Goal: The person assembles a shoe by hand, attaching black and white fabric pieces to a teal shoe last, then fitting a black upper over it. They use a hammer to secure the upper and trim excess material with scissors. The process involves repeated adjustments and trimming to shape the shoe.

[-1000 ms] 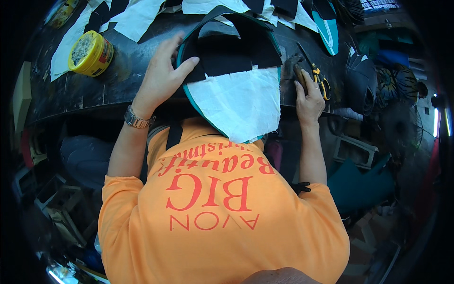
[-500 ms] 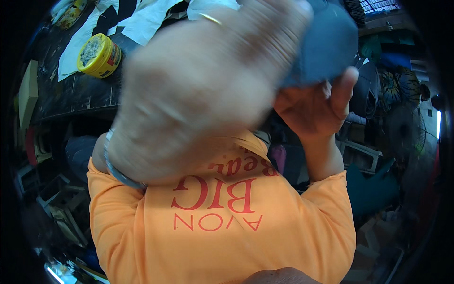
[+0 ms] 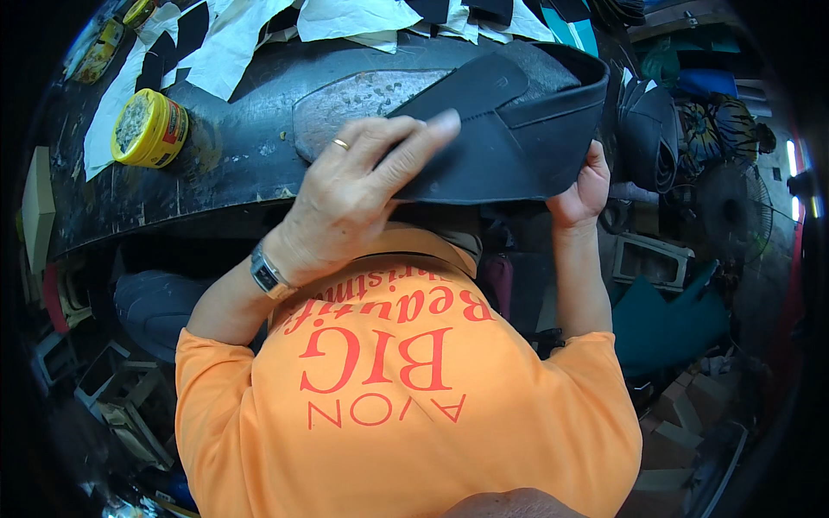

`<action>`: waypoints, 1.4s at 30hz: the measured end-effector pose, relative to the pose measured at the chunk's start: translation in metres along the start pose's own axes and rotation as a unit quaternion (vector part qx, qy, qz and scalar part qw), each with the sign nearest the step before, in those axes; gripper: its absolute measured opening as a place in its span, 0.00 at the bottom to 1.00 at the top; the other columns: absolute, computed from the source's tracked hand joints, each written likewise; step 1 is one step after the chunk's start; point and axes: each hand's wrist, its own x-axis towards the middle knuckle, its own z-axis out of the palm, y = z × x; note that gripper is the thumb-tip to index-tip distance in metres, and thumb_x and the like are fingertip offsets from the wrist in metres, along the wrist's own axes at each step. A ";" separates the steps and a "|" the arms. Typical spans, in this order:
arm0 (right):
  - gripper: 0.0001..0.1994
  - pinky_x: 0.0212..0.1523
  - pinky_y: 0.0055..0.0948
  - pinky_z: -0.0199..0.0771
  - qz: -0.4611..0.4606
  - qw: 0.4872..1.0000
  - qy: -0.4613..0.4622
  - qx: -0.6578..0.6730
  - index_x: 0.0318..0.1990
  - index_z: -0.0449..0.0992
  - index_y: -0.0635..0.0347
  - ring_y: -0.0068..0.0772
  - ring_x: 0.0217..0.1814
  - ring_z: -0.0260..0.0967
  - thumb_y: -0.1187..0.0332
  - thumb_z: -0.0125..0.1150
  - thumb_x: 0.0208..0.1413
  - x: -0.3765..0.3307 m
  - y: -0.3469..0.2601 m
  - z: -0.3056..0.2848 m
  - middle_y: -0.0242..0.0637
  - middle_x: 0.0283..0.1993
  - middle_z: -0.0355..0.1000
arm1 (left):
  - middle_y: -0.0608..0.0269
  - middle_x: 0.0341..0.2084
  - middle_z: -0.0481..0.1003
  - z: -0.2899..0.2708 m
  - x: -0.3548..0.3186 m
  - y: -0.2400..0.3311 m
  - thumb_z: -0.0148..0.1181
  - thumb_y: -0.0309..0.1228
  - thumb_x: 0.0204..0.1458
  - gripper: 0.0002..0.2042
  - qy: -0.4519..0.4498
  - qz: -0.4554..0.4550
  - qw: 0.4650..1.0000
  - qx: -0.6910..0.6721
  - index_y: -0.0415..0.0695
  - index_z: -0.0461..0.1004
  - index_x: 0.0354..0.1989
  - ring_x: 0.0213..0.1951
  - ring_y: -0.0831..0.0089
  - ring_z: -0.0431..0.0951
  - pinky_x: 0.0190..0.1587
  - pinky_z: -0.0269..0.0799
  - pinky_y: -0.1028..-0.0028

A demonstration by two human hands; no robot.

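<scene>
A black leather shoe upper [image 3: 471, 160], with a stitched strap and a raised collar, is held tilted at the table's near edge. At its right end my right hand [image 3: 583, 190] grips the lower edge, thumb up and most fingers hidden behind the leather. My left hand [image 3: 354, 186], wearing a ring and a wristwatch [image 3: 268, 272], closes on the left end, its thumb lying along the leather; the other fingertips are partly hidden. Behind the upper lies a worn, grey rounded slab [image 3: 332, 104] on the dark worktable [image 3: 233, 160].
A yellow tub [image 3: 151, 129] of greyish stuff stands at the left. White sheets [image 3: 229, 52] and black scraps lie along the far side. Rolled black material [image 3: 649, 138] is to the right, with a fan [image 3: 734, 211] beyond. A grey crate-like frame [image 3: 654, 262] stands below.
The upper has come down and left from a raised place at the upper right. My left hand, blurred and near the camera before, has lowered onto its left end.
</scene>
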 end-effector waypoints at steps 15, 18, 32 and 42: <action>0.08 0.36 0.25 0.71 -0.227 0.382 0.213 -0.870 0.42 0.80 0.64 0.24 0.31 0.72 0.70 0.62 0.59 -0.006 -0.003 -0.009 0.39 0.32 0.76 | 0.55 0.51 0.69 0.035 -0.034 0.002 0.57 0.23 0.53 0.19 -0.274 -0.021 0.962 0.004 0.37 0.72 0.55 0.51 0.62 0.72 0.55 0.70 0.68; 0.12 0.48 0.33 0.72 -0.194 0.245 0.251 -0.916 0.50 0.77 0.62 0.39 0.47 0.73 0.70 0.59 0.60 -0.022 -0.027 -0.024 0.44 0.46 0.76 | 0.55 0.46 0.72 0.034 -0.026 -0.008 0.60 0.24 0.54 0.17 -0.202 -0.064 0.968 -0.133 0.41 0.74 0.53 0.45 0.61 0.76 0.48 0.74 0.68; 0.16 0.57 0.42 0.67 -0.119 0.187 0.234 -0.947 0.53 0.75 0.63 0.52 0.55 0.68 0.70 0.60 0.57 -0.024 -0.055 -0.044 0.49 0.52 0.73 | 0.47 0.54 0.67 0.006 0.093 -0.102 0.74 0.37 0.40 0.32 -0.240 0.003 0.968 -0.067 0.38 0.70 0.55 0.55 0.50 0.70 0.56 0.69 0.61; 0.22 0.58 0.43 0.67 -0.092 0.158 0.271 -0.945 0.57 0.73 0.59 0.49 0.57 0.67 0.68 0.64 0.54 -0.013 -0.066 -0.053 0.47 0.52 0.71 | 0.56 0.48 0.76 0.007 0.119 -0.090 0.75 0.30 0.42 0.31 -0.387 -0.045 0.920 0.043 0.50 0.71 0.59 0.48 0.58 0.77 0.50 0.74 0.66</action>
